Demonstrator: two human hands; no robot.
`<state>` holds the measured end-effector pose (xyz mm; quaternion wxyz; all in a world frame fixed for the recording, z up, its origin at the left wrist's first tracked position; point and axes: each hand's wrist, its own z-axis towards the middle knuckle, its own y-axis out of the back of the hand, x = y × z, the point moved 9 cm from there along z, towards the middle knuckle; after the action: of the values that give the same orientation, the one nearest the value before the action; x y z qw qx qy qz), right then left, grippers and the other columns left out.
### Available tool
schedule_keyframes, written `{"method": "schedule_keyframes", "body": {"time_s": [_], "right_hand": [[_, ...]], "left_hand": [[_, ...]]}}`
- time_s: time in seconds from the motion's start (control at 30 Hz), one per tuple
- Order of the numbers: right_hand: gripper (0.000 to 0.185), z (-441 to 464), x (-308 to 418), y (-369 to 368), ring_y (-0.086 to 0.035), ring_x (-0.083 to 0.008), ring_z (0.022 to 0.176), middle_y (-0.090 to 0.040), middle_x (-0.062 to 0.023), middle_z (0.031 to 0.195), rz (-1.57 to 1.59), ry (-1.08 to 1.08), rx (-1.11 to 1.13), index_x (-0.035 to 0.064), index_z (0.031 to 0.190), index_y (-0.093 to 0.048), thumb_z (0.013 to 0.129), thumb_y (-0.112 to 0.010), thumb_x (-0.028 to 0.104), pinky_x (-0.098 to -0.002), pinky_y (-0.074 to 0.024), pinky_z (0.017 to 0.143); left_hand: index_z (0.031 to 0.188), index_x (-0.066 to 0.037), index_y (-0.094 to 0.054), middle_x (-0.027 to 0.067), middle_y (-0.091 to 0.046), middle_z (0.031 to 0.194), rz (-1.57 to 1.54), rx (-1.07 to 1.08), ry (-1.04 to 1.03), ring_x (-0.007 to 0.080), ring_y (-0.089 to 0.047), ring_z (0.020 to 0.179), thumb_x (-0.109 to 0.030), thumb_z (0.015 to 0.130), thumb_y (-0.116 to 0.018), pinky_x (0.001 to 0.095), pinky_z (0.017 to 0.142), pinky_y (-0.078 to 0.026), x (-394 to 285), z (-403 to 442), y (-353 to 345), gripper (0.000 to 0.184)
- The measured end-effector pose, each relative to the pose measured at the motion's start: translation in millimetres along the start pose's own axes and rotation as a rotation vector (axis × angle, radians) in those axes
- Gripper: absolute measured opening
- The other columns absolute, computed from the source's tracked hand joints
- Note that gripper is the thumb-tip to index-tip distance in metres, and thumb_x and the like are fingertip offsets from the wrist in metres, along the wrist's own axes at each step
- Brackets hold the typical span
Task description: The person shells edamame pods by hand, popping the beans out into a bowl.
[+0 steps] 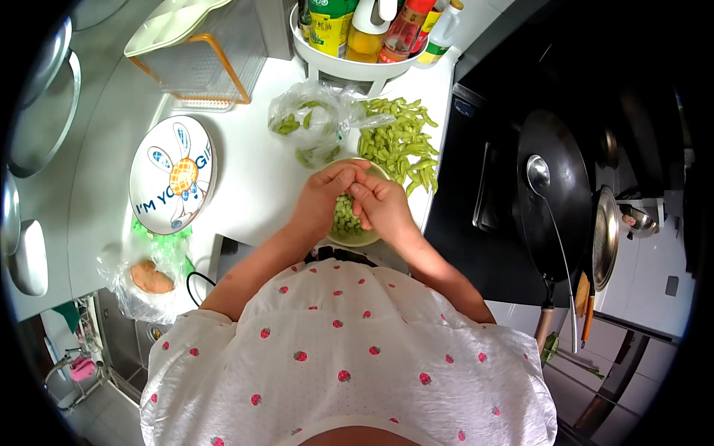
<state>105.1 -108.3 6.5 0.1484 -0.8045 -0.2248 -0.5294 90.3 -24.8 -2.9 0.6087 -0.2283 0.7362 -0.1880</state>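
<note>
Green beans (pixel 345 220) below; curled left hand (pixel 329 189) touches right hand (pixel 384 202).

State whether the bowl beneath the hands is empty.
Not empty: shelled edamame beans lie inside the bowl. The left hand and right hand cover part of it, so how full, I cannot tell.

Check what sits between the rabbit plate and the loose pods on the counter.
In the head view, a clear plastic bag with some pods inside; bare white counter separates it from the plate.
</note>
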Motion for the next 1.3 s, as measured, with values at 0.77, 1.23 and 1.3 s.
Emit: {"method": "schedule_keyframes", "body": {"time_s": [0.77, 1.23, 1.3], "right_hand": [[0.017, -13.1, 51.4, 14.4, -0.057, -0.0331, 0.061, -0.059, -0.0164, 0.070, -0.699, 0.623, -0.317, 0.0015, 0.078, -0.059, 0.072, -0.066, 0.015, -0.0367, -0.0455, 0.052], [0.017, -18.3, 41.8, 5.4, -0.055, -0.0362, 0.057, -0.055, -0.0182, 0.065, -0.822, 0.677, -0.304, 0.0027, 0.079, -0.053, 0.078, -0.061, 0.018, -0.0419, -0.0439, 0.049], [0.017, -19.5, 42.1, 4.8, -0.055, -0.0364, 0.058, -0.055, -0.0186, 0.066, -0.812, 0.673, -0.299, 0.0027, 0.079, -0.053, 0.078, -0.061, 0.018, -0.0421, -0.0439, 0.049]], "left_hand": [[0.093, 0.000, -0.063, 0.0023, -0.062, 0.084, 0.286, -0.155, 0.048, 0.0072, -0.053, 0.075, -0.016, 0.081, -0.059, 0.0210, 0.069, -0.041, -20.8, -7.2, 13.3, 0.021], [0.088, 0.003, -0.061, 0.0041, -0.061, 0.079, 0.225, -0.143, 0.045, 0.0071, -0.053, 0.071, -0.011, 0.079, -0.058, 0.0192, 0.069, -0.042, -4.7, -3.8, 23.0, 0.017], [0.088, 0.003, -0.061, 0.0040, -0.061, 0.079, 0.229, -0.156, 0.051, 0.0070, -0.054, 0.071, -0.010, 0.078, -0.057, 0.0189, 0.069, -0.042, -2.4, -4.8, 24.9, 0.016]]}}
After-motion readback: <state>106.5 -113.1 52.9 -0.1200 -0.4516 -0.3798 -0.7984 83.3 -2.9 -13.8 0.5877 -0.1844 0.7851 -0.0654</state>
